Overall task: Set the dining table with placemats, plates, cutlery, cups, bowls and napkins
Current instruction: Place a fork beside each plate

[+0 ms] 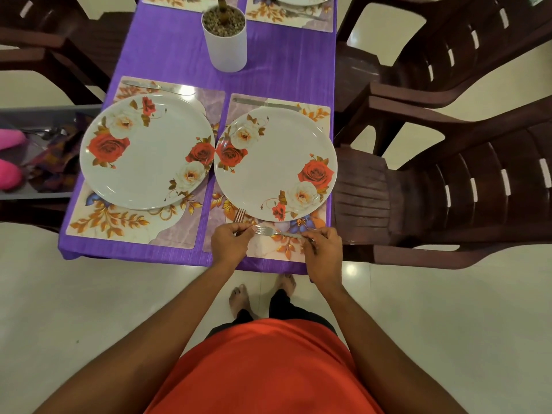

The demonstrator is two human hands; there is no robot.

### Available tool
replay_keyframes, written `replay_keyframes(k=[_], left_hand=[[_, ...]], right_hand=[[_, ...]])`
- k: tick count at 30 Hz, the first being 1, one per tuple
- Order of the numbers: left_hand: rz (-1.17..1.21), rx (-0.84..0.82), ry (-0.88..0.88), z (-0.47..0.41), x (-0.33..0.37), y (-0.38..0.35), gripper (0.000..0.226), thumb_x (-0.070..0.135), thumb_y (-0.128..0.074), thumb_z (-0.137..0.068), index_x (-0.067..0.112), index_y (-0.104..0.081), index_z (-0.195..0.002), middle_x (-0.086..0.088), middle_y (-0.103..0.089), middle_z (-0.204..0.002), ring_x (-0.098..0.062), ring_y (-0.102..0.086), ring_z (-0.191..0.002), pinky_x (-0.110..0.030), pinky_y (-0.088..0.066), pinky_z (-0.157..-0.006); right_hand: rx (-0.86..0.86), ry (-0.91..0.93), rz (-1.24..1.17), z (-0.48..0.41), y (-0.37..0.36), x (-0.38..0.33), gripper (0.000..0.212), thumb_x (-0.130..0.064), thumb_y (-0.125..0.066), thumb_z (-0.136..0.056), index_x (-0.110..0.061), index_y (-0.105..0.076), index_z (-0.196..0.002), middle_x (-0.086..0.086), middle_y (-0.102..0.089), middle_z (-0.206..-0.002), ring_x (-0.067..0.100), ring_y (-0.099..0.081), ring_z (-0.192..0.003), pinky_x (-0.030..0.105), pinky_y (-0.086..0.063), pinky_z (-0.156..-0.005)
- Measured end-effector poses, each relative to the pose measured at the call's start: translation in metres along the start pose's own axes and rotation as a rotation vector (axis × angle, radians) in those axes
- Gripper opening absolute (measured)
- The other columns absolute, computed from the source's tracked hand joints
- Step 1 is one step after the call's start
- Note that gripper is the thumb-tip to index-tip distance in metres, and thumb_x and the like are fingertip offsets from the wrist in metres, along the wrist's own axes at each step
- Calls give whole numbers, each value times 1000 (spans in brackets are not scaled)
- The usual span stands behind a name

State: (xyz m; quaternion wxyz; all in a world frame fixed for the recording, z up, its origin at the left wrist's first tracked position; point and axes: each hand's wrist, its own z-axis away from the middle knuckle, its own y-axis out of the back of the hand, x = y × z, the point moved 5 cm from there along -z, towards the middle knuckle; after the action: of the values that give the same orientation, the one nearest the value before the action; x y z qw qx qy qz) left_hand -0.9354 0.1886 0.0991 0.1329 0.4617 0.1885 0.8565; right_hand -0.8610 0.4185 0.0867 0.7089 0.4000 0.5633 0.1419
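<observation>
Two floral plates sit side by side on placemats at the near end of the purple table: the left plate [146,150] and the right plate [274,162]. A knife lies beyond each, the left knife [155,86] and the right knife [265,103]. My left hand [230,242] grips a fork [239,216] whose tines point toward the right plate's near rim. My right hand [322,249] pinches the handle of a second fork [268,232], lying sideways over the right placemat [268,249] just below the plate.
A white pot of pebbles [224,40] stands mid-table. Another placemat with a plate [298,1] lies at the far end. Brown plastic chairs [448,186] flank the table on the right. A grey tray [44,150] with patterned cloths and pink items sits at the left.
</observation>
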Motion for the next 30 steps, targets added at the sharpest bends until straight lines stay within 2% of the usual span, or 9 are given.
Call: replay_keyframes(k=[7,19,21,22,25,28,30], left_hand=[[-49,-16,17,0,0,-1,28,29,-75,-88,13,-74,-110,-1,-72,-109,-18,-64,-97,-40,-61,-78],[-41,-18,-1,5,5,1,29,32,-74,-88,13,-74,-110,4,-69,-101,-15,-62,-95,-40,-61,-78],[-16,-8,-12,8,6,2,27,33,-71,-90,12,-74,-106,2,-70,-97,-14,-63,-90,-37,-60,-74],[-2,-3,-14,10,6,3,25,33,-69,-92,12,-74,-103,1,-71,-93,-16,-64,-85,-37,-60,-72],[23,33,-22,13,2,11,21,31,-64,-96,12,-73,-97,2,-70,-84,-22,-68,-79,-39,-59,-72],[64,89,-25,13,2,24,10,26,-62,-97,20,-70,-98,5,-70,-87,-7,-65,-79,-34,-58,-76],[136,92,-20,14,7,30,13,22,-59,-99,21,-70,-104,7,-70,-86,-1,-64,-66,-26,-56,-64]], right_hand=[[20,-57,-17,3,-1,-2,21,-17,-71,-93,-11,-74,-113,6,-61,-116,20,-56,-105,24,-48,-84],[17,-102,-43,0,0,-5,24,-18,-68,-95,-11,-72,-118,6,-59,-119,20,-59,-106,28,-56,-83],[15,-73,-68,1,4,-7,25,-16,-68,-94,-11,-71,-119,6,-58,-119,19,-59,-105,21,-52,-80],[18,-45,-71,1,7,-8,24,-14,-68,-94,-11,-71,-118,7,-58,-119,19,-59,-105,22,-53,-80],[31,15,-57,2,14,-12,22,-10,-67,-93,-11,-72,-114,7,-58,-120,22,-59,-108,38,-60,-82],[8,113,-61,-4,17,-30,18,-13,-69,-93,-11,-73,-111,5,-63,-115,17,-62,-105,36,-61,-78],[-93,183,-116,-9,11,-51,14,-11,-68,-94,-11,-74,-107,1,-69,-105,11,-64,-94,33,-61,-72]])
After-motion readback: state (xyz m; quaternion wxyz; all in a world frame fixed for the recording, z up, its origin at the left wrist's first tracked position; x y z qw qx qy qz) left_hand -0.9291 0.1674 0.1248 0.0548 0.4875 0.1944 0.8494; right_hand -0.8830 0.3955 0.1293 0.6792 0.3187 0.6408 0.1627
